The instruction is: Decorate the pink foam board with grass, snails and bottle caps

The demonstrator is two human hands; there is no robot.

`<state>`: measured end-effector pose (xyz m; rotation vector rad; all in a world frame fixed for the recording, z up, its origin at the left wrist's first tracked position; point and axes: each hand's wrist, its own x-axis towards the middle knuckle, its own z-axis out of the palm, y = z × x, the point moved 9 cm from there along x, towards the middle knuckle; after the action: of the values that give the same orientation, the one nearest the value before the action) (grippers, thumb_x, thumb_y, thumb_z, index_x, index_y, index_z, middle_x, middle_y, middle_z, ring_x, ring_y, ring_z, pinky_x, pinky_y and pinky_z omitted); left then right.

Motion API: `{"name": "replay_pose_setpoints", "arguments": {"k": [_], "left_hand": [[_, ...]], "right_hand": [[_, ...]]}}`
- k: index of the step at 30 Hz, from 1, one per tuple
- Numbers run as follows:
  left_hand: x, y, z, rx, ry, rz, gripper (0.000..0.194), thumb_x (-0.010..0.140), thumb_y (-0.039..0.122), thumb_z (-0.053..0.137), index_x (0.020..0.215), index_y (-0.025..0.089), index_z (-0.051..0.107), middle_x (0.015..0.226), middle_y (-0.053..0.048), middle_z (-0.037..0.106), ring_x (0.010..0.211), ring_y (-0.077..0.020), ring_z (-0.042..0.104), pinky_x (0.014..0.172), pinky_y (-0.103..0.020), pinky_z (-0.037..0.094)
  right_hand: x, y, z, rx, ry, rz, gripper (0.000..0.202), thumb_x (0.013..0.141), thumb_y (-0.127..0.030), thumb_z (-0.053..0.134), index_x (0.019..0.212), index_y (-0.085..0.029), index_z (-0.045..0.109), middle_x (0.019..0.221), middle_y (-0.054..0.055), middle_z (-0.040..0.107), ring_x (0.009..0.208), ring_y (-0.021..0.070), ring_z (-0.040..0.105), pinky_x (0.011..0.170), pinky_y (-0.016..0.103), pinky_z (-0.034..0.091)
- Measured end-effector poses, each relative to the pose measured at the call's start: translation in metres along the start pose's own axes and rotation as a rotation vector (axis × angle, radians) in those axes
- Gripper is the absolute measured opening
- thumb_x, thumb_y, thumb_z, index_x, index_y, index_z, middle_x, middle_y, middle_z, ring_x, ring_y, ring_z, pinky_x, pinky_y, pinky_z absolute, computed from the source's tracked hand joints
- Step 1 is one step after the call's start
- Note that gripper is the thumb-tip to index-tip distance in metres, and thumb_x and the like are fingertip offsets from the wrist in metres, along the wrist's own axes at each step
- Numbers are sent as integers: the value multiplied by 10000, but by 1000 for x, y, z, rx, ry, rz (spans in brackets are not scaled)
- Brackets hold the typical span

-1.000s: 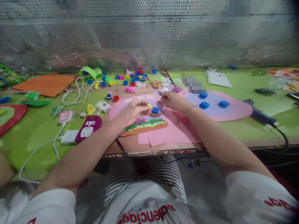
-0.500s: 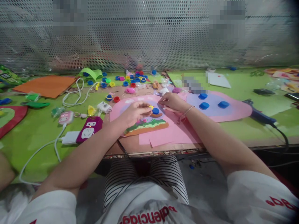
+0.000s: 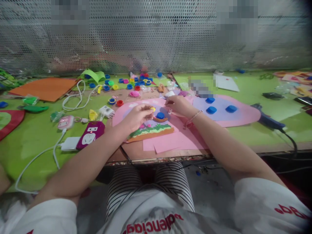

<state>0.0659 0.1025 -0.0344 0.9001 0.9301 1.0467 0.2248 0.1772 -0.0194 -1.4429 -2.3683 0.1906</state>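
Observation:
My left hand [image 3: 137, 118] is closed, pinching a small yellow bottle cap [image 3: 153, 109] between thumb and fingertips. It is over a pink-edged paper picture [image 3: 158, 129] with green plants and a brown strip along its bottom. To the right of the yellow cap, a blue bottle cap [image 3: 160, 115] rests on a brown curved shape in the picture. My right hand [image 3: 180, 104], a bracelet at its wrist, is by the picture's right edge. Its fingers are drawn together, and whatever is between them is hidden.
Several blue caps [image 3: 211, 110] lie on a pink-and-lilac paper [image 3: 246, 112] at right, beside a dark-blue corded tool [image 3: 271, 121]. Many coloured caps [image 3: 129, 86] are scattered behind. A purple power socket [image 3: 90, 135] and white cables [image 3: 80, 105] lie left. A perforated metal screen [image 3: 156, 39] stands behind.
My left hand with the yellow cap has shifted slightly left, opening a gap from the blue cap. My right hand stays near the picture's right edge. The whole view has shifted a little.

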Motion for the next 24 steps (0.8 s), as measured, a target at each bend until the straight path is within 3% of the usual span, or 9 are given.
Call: {"name": "replay_pose_setpoints", "arguments": {"k": [4, 9, 14, 20, 24], "left_hand": [[2, 11, -5, -28, 40, 60, 139, 694, 56, 659, 763, 131, 566, 656, 33, 569, 551, -44, 534, 647, -224, 473], [0, 27, -11, -68, 73, 136, 108, 711, 55, 631, 745, 131, 563, 620, 35, 559, 536, -49, 533, 585, -194, 454], [0, 28, -14, -89, 90, 140, 123, 694, 61, 644, 727, 135, 551, 610, 40, 558, 542, -48, 532, 592, -186, 454], [2, 20, -11, -83, 54, 130, 118, 691, 64, 645, 745, 133, 566, 632, 31, 570, 528, -49, 516, 615, -215, 455], [2, 19, -9, -88, 44, 126, 112, 697, 61, 640, 749, 126, 565, 649, 26, 578, 531, -47, 515, 619, -216, 453]], "right_hand": [[2, 0, 0, 8, 11, -12, 142, 776, -150, 562, 808, -138, 700, 815, 78, 694, 749, 178, 604, 686, 264, 445], [1, -7, -3, -69, 50, -142, 220, 847, -203, 481, 828, -123, 685, 843, 114, 683, 779, 203, 588, 669, 282, 412], [-2, -14, -7, -198, 72, -150, 271, 887, -215, 405, 809, -103, 639, 767, 129, 657, 696, 198, 559, 607, 290, 353], [-4, -11, -11, -108, 44, -13, 439, 919, -329, 409, 565, -145, 592, 586, 99, 628, 549, 158, 524, 552, 284, 329], [-4, -9, -13, 3, 38, 59, 367, 876, -321, 506, 580, -142, 628, 632, 84, 666, 574, 150, 551, 553, 268, 352]]}}
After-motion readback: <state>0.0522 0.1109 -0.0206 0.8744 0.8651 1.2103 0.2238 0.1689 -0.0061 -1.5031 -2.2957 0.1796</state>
